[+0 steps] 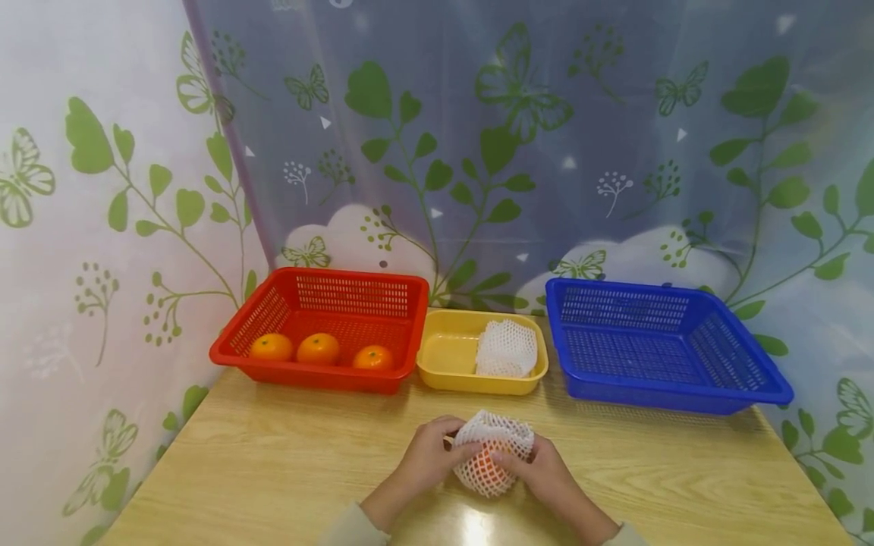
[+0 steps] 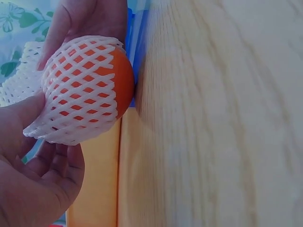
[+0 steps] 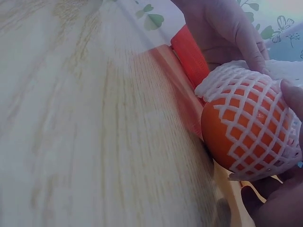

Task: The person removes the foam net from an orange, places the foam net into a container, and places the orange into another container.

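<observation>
An orange (image 2: 125,82) sits inside a white foam net sleeve (image 1: 483,432), its underside bare in both wrist views. My left hand (image 1: 429,457) grips the sleeve from the left, thumb on the near side and fingers behind. From the other side my right hand (image 1: 544,472) holds the sleeve and orange in the same way, its thumb (image 3: 294,97) pressed on the net. The orange is just above or touching the table; I cannot tell which. The sleeve's loose upper part stands up beyond the thumbs.
A red basket (image 1: 328,377) at the back left holds three oranges (image 1: 318,349). Beside it, a yellow tray (image 1: 444,379) contains white foam net sleeves (image 1: 507,349). A blue basket (image 1: 669,398) stands at the back right. All rest on the wooden table (image 1: 273,455) before a patterned curtain.
</observation>
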`<state>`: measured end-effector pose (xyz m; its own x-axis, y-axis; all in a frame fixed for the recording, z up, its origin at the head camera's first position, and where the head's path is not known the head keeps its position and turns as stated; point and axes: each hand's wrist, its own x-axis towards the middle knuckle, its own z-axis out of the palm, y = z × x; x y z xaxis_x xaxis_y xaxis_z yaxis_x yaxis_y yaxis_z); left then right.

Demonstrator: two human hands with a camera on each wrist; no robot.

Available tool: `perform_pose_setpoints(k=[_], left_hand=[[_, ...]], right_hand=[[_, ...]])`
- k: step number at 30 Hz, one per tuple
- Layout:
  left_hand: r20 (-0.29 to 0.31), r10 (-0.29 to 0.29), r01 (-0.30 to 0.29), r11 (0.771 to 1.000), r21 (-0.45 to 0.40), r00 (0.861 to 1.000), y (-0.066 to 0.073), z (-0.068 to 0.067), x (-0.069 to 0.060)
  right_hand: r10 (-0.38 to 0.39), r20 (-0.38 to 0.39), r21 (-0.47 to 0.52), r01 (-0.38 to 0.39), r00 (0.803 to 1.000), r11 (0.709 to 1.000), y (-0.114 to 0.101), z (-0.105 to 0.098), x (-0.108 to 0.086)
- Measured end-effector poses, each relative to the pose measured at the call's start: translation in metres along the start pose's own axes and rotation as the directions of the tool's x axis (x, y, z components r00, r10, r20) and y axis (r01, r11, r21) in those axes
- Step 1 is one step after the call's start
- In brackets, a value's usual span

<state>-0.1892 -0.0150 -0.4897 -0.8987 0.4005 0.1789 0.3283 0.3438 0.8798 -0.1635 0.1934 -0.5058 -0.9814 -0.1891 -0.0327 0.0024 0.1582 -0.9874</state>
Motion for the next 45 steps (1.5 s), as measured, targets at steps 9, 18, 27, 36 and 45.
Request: perform_pose_setpoints(k=[9,18,27,36,45], left_hand=[[0.016,-0.009,0.009,1.0,-0.001,1.0,-0.003,0.005,0.001],[0.138,0.024,-0.023,1.0,-0.008,0.99,-0.004,0.01,0.005],[0.158,0.024,-0.024,1.0,-0.004,0.987,-0.006,0.011,0.01],[0.182,0.03,-0.033,0.999,0.009,0.983,-0.005,0.008,0.008],[0.199,0.016,-0.013,1.0,-0.012,0.98,-0.001,0.005,0.011]], right_hand=[[-0.046,-0.011,-0.002,0.046,0.999,0.999,0.004,-0.003,-0.003],[-0.074,-0.171,-0.023,0.071,0.983,0.997,0.0,-0.005,0.0],[-0.101,-0.179,0.0,0.103,0.979,0.995,0.001,-0.008,0.001],[-0.141,-0.122,-0.051,0.135,0.983,0.989,0.007,-0.01,-0.001],[-0.177,-0.103,-0.063,0.171,0.979,0.983,0.005,-0.01,0.001]])
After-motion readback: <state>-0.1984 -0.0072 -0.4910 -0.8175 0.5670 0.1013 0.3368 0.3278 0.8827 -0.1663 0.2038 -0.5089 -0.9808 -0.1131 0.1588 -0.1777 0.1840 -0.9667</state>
